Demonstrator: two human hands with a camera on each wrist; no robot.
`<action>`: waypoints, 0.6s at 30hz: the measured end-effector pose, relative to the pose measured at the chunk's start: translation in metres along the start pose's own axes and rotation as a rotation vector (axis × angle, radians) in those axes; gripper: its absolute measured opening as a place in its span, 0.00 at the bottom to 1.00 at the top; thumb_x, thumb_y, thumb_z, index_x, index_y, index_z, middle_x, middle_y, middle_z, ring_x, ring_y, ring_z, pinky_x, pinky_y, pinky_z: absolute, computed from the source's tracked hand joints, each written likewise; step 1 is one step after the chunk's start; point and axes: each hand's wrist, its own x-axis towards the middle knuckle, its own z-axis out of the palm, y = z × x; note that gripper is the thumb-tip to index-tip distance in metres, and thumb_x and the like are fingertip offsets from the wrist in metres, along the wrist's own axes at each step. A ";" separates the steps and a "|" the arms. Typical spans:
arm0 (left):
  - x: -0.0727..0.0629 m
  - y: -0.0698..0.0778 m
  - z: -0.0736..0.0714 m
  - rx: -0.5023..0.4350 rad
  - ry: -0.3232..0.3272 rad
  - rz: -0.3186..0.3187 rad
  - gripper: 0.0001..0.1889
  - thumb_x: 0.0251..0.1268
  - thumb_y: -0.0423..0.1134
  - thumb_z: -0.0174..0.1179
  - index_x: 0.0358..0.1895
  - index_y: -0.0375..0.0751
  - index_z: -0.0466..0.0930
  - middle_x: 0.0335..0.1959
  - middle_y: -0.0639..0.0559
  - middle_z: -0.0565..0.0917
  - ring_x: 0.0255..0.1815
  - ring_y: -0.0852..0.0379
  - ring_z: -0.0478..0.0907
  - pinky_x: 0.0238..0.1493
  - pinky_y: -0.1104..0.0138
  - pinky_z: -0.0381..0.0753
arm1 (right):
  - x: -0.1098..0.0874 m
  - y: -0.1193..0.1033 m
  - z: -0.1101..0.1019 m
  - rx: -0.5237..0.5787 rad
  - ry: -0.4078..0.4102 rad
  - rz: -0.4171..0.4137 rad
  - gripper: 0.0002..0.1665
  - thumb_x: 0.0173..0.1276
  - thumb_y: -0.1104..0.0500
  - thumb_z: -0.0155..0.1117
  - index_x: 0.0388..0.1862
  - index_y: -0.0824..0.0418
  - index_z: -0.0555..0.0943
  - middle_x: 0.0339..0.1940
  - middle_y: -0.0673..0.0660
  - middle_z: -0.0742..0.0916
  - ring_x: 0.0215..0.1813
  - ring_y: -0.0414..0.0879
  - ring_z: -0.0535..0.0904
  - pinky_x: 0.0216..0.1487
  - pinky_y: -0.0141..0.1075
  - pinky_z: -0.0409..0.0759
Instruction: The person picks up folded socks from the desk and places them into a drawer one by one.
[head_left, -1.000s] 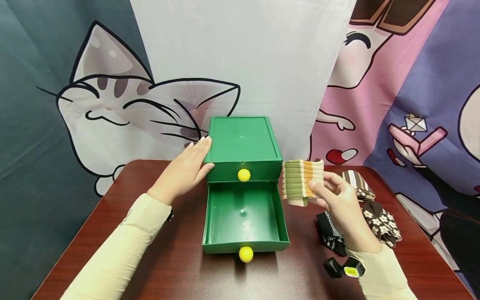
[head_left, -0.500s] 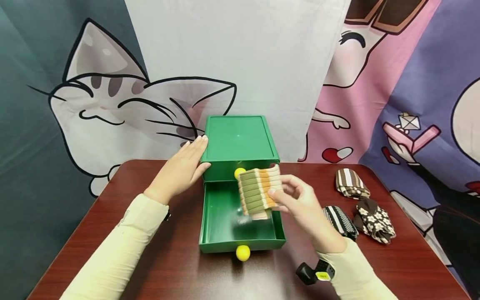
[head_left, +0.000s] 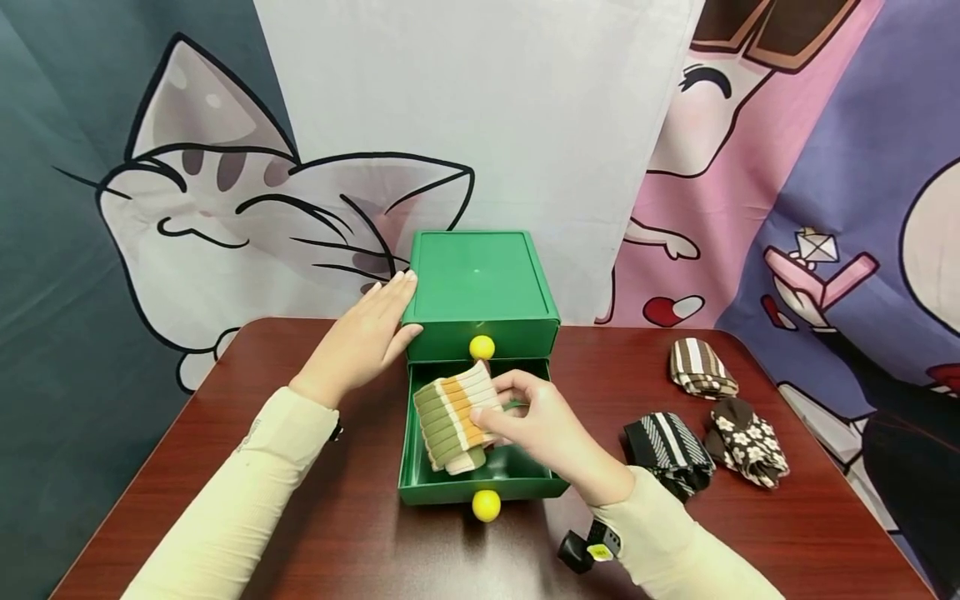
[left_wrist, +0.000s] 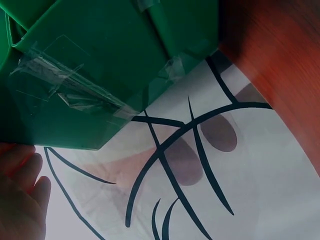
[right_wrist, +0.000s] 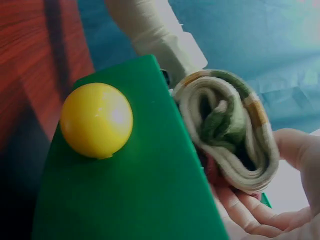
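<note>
My right hand [head_left: 536, 425] pinches a rolled pair of ribbed socks [head_left: 453, 417] striped green, cream and orange, thumb on the near face. The socks hang over the pulled-out lower drawer [head_left: 420, 492] of a small green two-drawer cabinet [head_left: 480, 279]. From the right wrist view, the coiled end of the roll shows just behind the drawer front, which carries a yellow round knob [right_wrist: 97, 120]. Fingers straight, my left hand [head_left: 360, 337] rests against the cabinet's upper left side. Only part of that hand [left_wrist: 22, 195] shows in the left wrist view, at the cabinet's edge.
On the right of the brown table [head_left: 315, 542] lie three more rolled pairs: brown-striped socks [head_left: 701, 367], black socks with white stripes [head_left: 667, 450] and dark flowered socks [head_left: 747, 442]. The upper drawer [head_left: 525, 340] is closed. A printed cloth [head_left: 562, 125] hangs behind.
My right hand has carried the striped socks left and down, from beside the cabinet to over the lower drawer. The left hand stays against the cabinet's side.
</note>
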 end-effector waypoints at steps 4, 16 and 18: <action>-0.001 0.001 0.001 -0.005 -0.010 -0.006 0.35 0.79 0.45 0.55 0.77 0.26 0.56 0.78 0.35 0.61 0.80 0.41 0.55 0.81 0.50 0.51 | 0.004 0.003 0.003 -0.073 -0.009 0.039 0.22 0.66 0.59 0.72 0.51 0.72 0.77 0.41 0.62 0.86 0.33 0.49 0.88 0.38 0.43 0.90; 0.002 0.002 -0.001 -0.020 -0.003 -0.022 0.35 0.79 0.46 0.54 0.77 0.27 0.56 0.78 0.35 0.61 0.80 0.42 0.55 0.80 0.49 0.52 | 0.011 0.006 0.012 -0.409 -0.059 0.129 0.20 0.66 0.54 0.72 0.46 0.64 0.76 0.36 0.56 0.81 0.32 0.46 0.78 0.33 0.36 0.81; 0.002 0.002 0.000 -0.019 -0.006 -0.023 0.35 0.79 0.46 0.53 0.78 0.27 0.56 0.78 0.35 0.61 0.80 0.41 0.55 0.80 0.50 0.52 | 0.012 0.007 0.015 -0.437 -0.065 0.131 0.19 0.67 0.54 0.71 0.46 0.64 0.75 0.38 0.56 0.82 0.34 0.46 0.77 0.34 0.36 0.80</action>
